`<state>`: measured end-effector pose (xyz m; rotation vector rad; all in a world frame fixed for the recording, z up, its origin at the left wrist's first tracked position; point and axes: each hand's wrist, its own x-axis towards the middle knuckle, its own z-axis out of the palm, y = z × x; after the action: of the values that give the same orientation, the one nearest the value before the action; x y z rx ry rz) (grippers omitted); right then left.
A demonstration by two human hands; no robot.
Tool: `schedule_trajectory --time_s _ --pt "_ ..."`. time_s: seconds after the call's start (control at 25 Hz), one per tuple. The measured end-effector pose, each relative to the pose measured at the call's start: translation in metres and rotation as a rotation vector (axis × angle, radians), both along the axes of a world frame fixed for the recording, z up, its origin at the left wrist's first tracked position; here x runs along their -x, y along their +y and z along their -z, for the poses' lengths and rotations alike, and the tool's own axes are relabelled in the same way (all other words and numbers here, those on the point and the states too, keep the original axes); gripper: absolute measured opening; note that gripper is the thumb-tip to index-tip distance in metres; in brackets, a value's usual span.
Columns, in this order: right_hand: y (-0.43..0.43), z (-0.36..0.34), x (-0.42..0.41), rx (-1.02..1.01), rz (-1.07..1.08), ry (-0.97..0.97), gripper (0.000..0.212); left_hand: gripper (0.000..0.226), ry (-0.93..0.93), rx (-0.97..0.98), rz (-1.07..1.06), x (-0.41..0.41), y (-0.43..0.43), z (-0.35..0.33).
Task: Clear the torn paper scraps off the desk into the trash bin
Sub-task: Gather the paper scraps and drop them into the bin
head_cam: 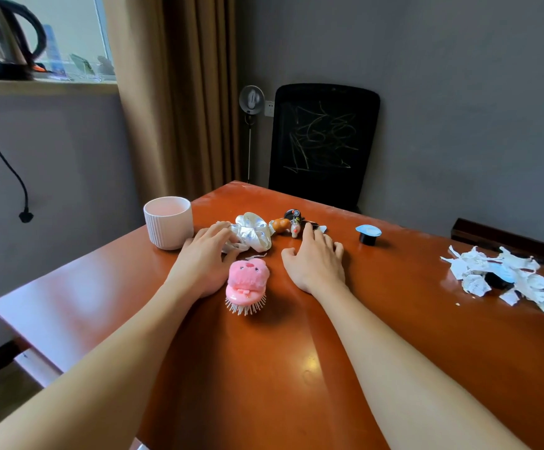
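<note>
A heap of torn white paper scraps (511, 280) lies at the right end of the orange-brown desk (394, 336), partly over a small black object. One thin scrap (255, 255) lies between my hands, above the pink brush. My left hand (204, 254) lies flat, fingers straight, its fingertips touching a silvery scrunchie (252, 233). My right hand (316, 258) rests palm down on the desk with relaxed fingers reaching toward small figurines. Neither hand holds anything. No trash bin is in view.
A white ribbed cup (168, 221) stands left of my left hand. A pink plush hairbrush (247, 285) lies between my wrists. Small figurines (291, 222) and a black-and-blue capsule (368, 234) sit farther back. A black chair (322, 144) stands behind the desk.
</note>
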<state>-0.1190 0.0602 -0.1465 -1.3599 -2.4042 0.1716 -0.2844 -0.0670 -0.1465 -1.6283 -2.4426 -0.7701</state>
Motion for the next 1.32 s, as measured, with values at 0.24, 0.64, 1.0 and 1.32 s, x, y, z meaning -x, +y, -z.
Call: schedule_trajectory --time_s 0.24,0.64,1.0,1.32 --pt "-0.003 0.004 -0.002 -0.151 0.006 0.024 0.043 0.026 -0.008 -0.005 -0.017 -0.002 -0.001 -0.001" --pt "-0.006 -0.01 -0.004 -0.161 -0.384 0.068 0.043 0.029 -0.006 -0.029 0.002 -0.003 -0.005 -0.002" --pt "0.009 -0.024 0.013 -0.145 -0.331 -0.118 0.054 0.035 -0.013 0.005 -0.009 0.001 0.0 0.002" --pt "0.015 -0.025 0.027 -0.114 -0.34 -0.187 0.052 0.034 -0.012 -0.008 -0.008 0.002 0.0 0.002"
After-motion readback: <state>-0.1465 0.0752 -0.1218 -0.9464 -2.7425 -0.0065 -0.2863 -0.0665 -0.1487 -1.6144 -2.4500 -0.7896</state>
